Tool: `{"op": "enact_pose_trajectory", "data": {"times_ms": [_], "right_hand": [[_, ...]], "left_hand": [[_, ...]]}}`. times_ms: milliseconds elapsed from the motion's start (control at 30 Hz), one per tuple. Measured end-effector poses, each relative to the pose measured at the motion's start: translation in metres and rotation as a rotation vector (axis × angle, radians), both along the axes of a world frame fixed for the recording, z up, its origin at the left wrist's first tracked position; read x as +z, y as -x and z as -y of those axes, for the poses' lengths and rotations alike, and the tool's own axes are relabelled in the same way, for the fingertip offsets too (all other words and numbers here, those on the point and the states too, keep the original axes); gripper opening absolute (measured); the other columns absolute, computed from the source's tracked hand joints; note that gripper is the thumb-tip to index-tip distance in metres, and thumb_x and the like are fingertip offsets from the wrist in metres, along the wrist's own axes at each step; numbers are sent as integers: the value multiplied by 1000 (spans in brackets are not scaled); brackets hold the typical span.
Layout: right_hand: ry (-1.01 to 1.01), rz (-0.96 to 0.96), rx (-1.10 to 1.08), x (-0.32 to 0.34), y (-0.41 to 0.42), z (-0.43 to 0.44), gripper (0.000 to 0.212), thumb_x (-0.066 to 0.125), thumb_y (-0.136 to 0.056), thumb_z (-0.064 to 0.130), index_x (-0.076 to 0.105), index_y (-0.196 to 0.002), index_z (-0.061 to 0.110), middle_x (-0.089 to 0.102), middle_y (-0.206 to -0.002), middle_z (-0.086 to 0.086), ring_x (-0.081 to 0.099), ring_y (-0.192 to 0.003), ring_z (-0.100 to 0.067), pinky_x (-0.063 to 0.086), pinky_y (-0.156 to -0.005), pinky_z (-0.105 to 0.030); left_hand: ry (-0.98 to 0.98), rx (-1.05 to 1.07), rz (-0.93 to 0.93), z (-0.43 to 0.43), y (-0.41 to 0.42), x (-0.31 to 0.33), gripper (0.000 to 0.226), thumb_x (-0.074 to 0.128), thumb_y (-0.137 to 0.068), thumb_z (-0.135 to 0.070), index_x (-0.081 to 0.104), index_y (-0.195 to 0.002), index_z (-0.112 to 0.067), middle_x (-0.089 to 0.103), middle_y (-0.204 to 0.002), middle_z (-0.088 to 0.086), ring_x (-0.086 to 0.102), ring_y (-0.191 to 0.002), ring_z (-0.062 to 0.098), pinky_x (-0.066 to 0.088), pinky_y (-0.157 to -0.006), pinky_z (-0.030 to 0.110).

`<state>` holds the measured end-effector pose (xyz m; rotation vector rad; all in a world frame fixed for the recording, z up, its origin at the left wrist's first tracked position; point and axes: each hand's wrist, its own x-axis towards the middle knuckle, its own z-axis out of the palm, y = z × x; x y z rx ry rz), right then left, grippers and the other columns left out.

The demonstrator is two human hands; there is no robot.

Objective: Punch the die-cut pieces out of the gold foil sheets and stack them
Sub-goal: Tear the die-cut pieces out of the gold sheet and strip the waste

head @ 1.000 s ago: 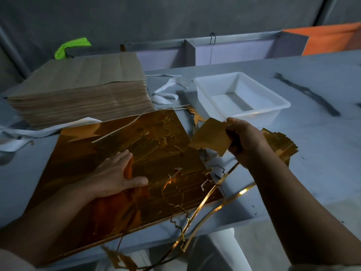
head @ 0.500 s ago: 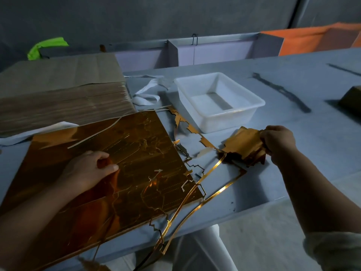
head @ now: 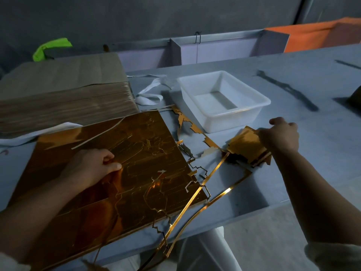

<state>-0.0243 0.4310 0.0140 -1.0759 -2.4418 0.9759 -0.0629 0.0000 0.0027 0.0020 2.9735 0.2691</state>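
**On the grey table, one piece is being stacked and the next waits in the sheet**

On the grey table (head: 304, 79), the largest task item is the stack of gold foil sheets (head: 148, 153). It lies flat at the near left and overhangs the front edge. Its mirror-like amber face is scored with die-cut outlines and rows of perforation, and thin slivers are lifting along the cuts. Behind it is a thick brown paper stack (head: 58, 89), with a white tub (head: 261, 106) to the right.

Just in front of the tub is the pile of punched pieces (head: 254, 160), a loose, fanned heap with uneven edges. The right hand (head: 279, 135) reaches over it, its fingers curled round the right edge of the top piece (head: 244, 142).

This looks like the stacking step. The piece needs to be squared on the pile and let go. The hand should then go back to the sheet for another cut-out.

The left hand (head: 91, 167) rests on the top sheet, knuckles bent and thumb pressed flat. Whether it pinches any foil can't be told from here.

The next punch needs steady downward pressure beside the cut line, because this thin foil will probably tear or crease.

Narrow gold scrap strips (head: 203, 194) trail from the sheet's right corner over the table edge, near enough to snag.
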Motion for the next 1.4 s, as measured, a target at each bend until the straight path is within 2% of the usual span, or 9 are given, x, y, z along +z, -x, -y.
{"op": "enact_pose_trajectory", "data": {"times_ms": [200,400,500,633,767,933,1033,1133,1400], "right_hand": [[-95,-170,335,39,3,51,36,61,-95,25,59,-130,16,57,-130,-12,60,-106,-27,48,-85,-35],[302,-30,836,47,-2,132,12,58,-98,26,64,-106,19,67,-103,-5,66,-90,-21,56,-77,-32],[514,104,884,34,-2,167,19,54,-99,40,62,-101,22,67,-102,-7,70,-84,-20,60,-70,-28],[843,318,835,13,4,204,56,51,-94,59,57,-123,12,63,-119,-16,70,-87,-26,59,-60,-27],[911,323,696,-2,12,221,39,59,-94,48,57,-108,11,65,-100,-12,67,-77,-23,53,-44,-23],[876,365,598,-11,19,220,11,61,-95,18,58,-102,10,64,-97,-11,67,-72,-21,50,-41,-21],[915,335,563,-12,18,218,6,58,-97,17,55,-98,12,66,-94,-10,69,-68,-21,52,-43,-22],[932,308,565,-14,17,218,3,56,-98,14,54,-96,15,66,-95,-8,68,-73,-20,55,-46,-24],[1009,217,568,-19,12,218,4,54,-100,19,51,-97,19,66,-100,-7,69,-78,-21,58,-53,-26]], "left_hand": [[87,-68,-9,-1,0,5,37,59,-90,-52,58,-121,-33,60,-109,-7,55,-92,6,44,-69,23],[159,-176,-124,-7,-6,6,15,48,-99,-42,60,-104,-35,59,-82,-11,60,-68,3,46,-56,17],[118,-225,-261,-17,-14,7,13,48,-98,-40,60,-97,-34,52,-81,-13,55,-66,2,41,-54,16],[66,-323,-400,-38,-34,10,14,49,-96,-39,61,-90,-33,50,-78,-14,51,-63,0,46,-54,20],[1,-398,-382,-58,-51,8,18,49,-97,-39,64,-96,-29,52,-83,-12,53,-67,1,52,-59,23],[-175,-294,-244,-49,-37,7,68,36,-78,-78,58,-123,-32,58,-118,-7,56,-93,5,49,-70,24],[-77,-282,10,-23,-16,0,116,37,-59,-93,9,-155,-34,5,-163,-9,15,-148,17,27,-114,41],[78,-325,148,-9,-11,-21,133,33,-52,-100,-17,-153,-28,-26,-160,-9,-26,-138,4,-9,-113,32],[128,-369,185,-4,-13,-31,137,25,-51,-103,-24,-151,-24,-34,-156,-5,-32,-140,9,-14,-116,33]]}}
